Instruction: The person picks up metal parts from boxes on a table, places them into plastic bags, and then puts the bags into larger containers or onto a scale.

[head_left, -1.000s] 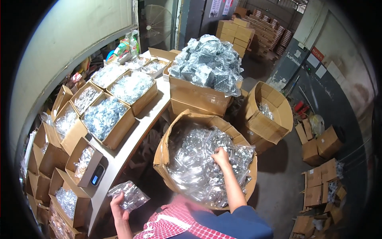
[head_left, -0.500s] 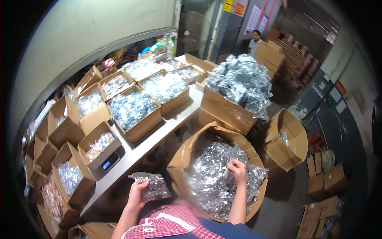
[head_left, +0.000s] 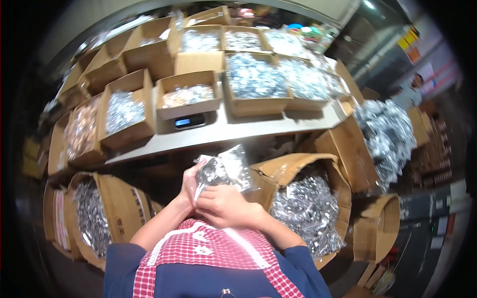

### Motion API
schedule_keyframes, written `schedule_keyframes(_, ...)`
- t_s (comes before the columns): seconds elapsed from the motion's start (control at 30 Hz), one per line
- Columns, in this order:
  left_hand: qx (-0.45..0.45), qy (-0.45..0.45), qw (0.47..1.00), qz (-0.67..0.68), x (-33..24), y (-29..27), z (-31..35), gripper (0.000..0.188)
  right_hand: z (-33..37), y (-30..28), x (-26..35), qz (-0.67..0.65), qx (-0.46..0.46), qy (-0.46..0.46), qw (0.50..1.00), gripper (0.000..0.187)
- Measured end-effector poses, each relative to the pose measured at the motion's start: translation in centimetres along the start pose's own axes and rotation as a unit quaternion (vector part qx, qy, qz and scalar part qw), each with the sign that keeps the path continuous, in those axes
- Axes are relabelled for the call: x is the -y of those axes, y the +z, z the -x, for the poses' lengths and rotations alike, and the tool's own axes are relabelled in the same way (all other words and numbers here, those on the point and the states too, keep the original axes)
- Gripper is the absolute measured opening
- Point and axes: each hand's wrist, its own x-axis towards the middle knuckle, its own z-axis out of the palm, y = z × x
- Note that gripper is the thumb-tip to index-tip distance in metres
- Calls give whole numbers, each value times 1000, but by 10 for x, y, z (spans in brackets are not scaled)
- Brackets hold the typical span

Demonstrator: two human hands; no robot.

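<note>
In front of my apron, a clear plastic bag of small shiny metal parts point(head_left: 226, 169) is held up, tilted to the right. My left hand point(head_left: 189, 183) is closed around its left edge. Beside it, my right hand point(head_left: 224, 204) is closed at the bag's lower end, its fingers curled against the plastic and partly covering the left fingertips. Whether a second bag lies behind the first, I cannot tell. To the right stands a large cardboard box point(head_left: 343, 191) filled with similar bagged parts point(head_left: 310, 213).
Several open cartons of bagged parts line the white table point(head_left: 218, 131), with a small digital scale point(head_left: 190, 122) at its front. Another big carton point(head_left: 119, 203) stands at lower left. Silvery bags point(head_left: 385, 134) pile up at right. A person point(head_left: 410, 92) is in the right background.
My view has turned left toward the table. My right hand has left the large box and joined my left hand at the bag, which is now in front of my chest.
</note>
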Motion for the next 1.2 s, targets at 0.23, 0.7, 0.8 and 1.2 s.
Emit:
schedule_keyframes(0.23, 25, 25, 999, 31, -80, -11, 6, 38, -89, -19, -35, -109, -29, -144, 983, 18)
schedule_keyframes(0.7, -33, 221, 929, -296, -292, -30, -71, 25, -201, -17, -197, -476, -267, 355, 759, 49)
schedule_keyframes(0.8, -22, 247, 934, -257, -312, -38, -79, 18, -215, -10, -213, -514, -272, 379, 720, 40)
schedule_keyframes(1.2, -105, 424, 863, -253, -372, -47, -70, 16, -191, -24, -267, -199, -367, 349, 839, 52)
